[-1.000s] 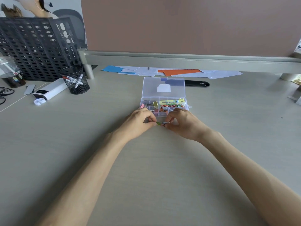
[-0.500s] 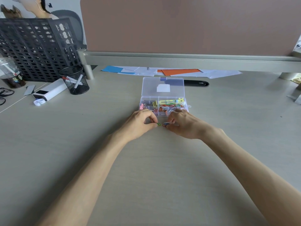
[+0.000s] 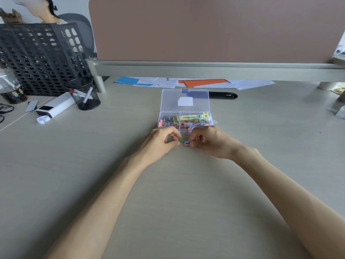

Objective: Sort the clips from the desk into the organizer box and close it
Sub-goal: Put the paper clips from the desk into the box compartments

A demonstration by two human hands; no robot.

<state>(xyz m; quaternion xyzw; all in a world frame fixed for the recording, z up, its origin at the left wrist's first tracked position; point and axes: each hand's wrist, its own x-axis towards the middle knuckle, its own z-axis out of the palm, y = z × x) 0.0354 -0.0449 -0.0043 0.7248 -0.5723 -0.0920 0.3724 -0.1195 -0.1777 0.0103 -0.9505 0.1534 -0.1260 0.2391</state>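
Fingers of my left hand [image 3: 158,143] curl inward, thumb and forefinger pinching a green clip [image 3: 180,141] low over the desk [image 3: 93,174]. Just beside it, a small bunch of red and blue clips [image 3: 186,144] is pinched in my right hand [image 3: 212,142]. My hands nearly meet right in front of the organizer box [image 3: 179,114], whose lid [image 3: 184,100] lies open behind; its compartments hold coloured clips.

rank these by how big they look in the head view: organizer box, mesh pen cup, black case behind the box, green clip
1. organizer box, lid open
2. mesh pen cup
3. black case
4. green clip, pinched by the left hand
Depth differs, yet the gaps are plain.
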